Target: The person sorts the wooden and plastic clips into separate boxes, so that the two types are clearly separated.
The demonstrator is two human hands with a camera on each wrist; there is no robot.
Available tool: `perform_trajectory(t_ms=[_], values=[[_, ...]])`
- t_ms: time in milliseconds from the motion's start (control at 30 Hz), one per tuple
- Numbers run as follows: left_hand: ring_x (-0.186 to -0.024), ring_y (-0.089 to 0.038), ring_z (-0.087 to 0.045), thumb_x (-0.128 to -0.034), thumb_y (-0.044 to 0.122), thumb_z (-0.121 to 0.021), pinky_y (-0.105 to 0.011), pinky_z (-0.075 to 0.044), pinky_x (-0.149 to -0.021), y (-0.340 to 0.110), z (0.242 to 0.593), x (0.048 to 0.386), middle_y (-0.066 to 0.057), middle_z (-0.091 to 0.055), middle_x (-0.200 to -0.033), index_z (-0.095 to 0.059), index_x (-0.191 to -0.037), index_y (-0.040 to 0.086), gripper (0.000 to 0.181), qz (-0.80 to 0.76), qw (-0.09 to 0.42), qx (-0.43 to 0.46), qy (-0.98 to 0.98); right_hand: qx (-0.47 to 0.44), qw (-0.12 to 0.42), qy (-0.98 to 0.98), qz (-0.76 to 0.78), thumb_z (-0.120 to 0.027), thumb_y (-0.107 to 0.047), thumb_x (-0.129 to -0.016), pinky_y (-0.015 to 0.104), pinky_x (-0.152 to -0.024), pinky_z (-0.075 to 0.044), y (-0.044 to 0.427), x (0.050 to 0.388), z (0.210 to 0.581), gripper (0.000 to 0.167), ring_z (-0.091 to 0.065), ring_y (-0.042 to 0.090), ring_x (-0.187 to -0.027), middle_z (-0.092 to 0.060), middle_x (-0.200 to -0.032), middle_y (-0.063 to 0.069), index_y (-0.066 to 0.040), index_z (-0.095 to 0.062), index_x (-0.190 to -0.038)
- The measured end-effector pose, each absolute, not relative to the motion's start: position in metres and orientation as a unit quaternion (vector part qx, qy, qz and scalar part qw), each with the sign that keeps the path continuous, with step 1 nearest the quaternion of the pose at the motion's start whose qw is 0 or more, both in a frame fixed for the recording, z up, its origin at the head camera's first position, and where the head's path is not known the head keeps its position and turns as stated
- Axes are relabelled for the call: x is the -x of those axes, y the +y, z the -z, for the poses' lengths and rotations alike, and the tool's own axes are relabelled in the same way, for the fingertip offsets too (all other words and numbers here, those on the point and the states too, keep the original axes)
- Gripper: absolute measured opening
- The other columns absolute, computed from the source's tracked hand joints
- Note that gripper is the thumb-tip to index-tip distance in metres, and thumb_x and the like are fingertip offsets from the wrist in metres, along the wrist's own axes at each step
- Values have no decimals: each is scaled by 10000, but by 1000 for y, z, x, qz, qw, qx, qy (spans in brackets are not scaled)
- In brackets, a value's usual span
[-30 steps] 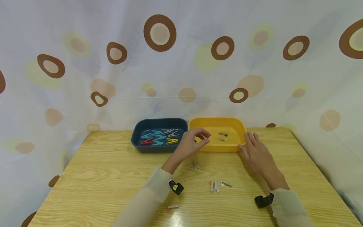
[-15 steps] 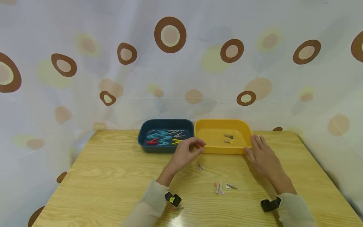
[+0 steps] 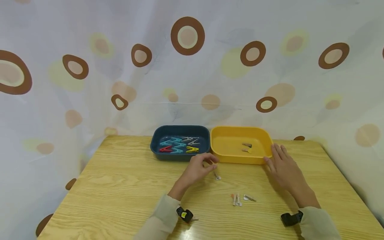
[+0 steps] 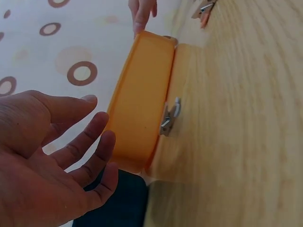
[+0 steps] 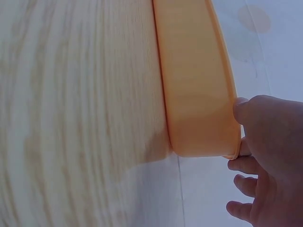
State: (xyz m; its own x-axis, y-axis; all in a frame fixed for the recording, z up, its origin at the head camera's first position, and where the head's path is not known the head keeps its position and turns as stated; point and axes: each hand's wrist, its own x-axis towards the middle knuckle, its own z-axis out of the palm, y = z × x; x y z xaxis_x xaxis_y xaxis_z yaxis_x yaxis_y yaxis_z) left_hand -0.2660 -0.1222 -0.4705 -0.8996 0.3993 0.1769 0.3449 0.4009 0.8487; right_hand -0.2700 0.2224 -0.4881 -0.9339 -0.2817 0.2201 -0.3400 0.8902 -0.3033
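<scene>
At the left, the dark blue tray (image 3: 171,157) holds spread plastic clothespins, among them a red clothespin (image 3: 165,149) and a yellow clothespin (image 3: 192,149). Nearer the person, another small clothespin (image 3: 195,218) shows partly from behind the black wrist camera (image 3: 186,216).

The left hand (image 3: 198,169) hovers before the place where the two trays meet. The lone wooden clothespin (image 3: 217,176) lies on the table (image 3: 126,186), just in front of the yellow tray (image 3: 240,160). From the left fingers it is close by, a little to the right and toward the person; its long axis slants away from the fingertips, with the pale round ornament at the near end. The left hand is clearly the nearer one. Its forearm comes up from the lower left, palm turned to the right, fingers loosely bent with a wide gap to the thumb and nothing between them. Whether a fingertip brushes the yellow tray's rim, I cannot tell.

Two small clothespins (image 3: 247,150) lie inside the yellow tray; a loose group of clothespins (image 3: 238,200) lies on the table in front.

At the far right, the right hand (image 3: 283,168) rests on the yellow tray's near right corner, thumb on the front rim, fingers extended along the end, nothing lifted.
</scene>
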Motion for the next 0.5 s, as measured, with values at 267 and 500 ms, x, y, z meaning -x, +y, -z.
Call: perform_trajectory(t_ms=[267,500], values=[[-985,-227,-667,-959,35,-718,-287,-542,-883,-131,484,268,-107,-735,-1123,-744,-1148,20,192,-493,59,-221,839,-167,93,-966,-176,-360,-360,-1133,594,-1219,-99,223,268,488,698,-114,536,-1504,-178,-1615,373,151,-167,-1568],[-997,-203,-651,-956,58,-729,-307,-535,-901,-138,490,269,-56,-739,-1127,-751,-1152,48,197,-453,70,-218,862,-162,86,-967,-179,-353,-365,-1133,610,-1211,-116,221,268,487,702,-113,543,-1501,-169,-1619,369,150,-162,-1569]])
